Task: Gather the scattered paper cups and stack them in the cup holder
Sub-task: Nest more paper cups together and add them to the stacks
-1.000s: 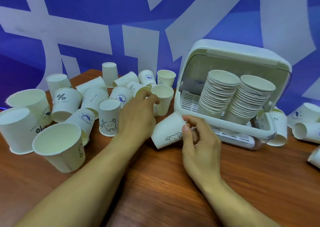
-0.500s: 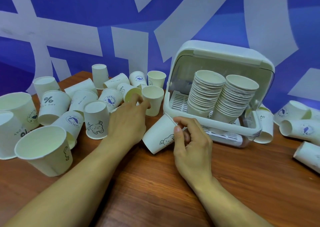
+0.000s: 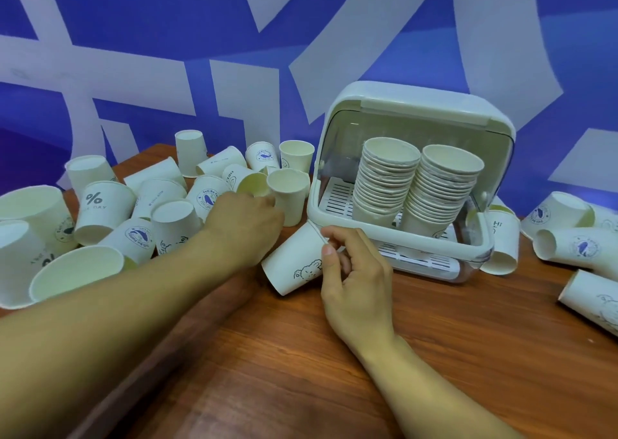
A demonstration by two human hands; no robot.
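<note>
My right hand [image 3: 354,278] pinches 1 tilted cup [image 3: 290,266] by its rim, cup holder [image 3: 421,102] just beyond; left hand [image 3: 245,227] touches an upright cup [image 3: 290,199], grip unclear.

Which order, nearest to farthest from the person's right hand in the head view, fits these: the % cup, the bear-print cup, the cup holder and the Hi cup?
1. bear-print cup: pinched at its rim by the right hand itself.
2. cup holder: just behind the hand.
3. Hi cup: on its side, right of the holder.
4. % cup: far left, in the pile.
</note>
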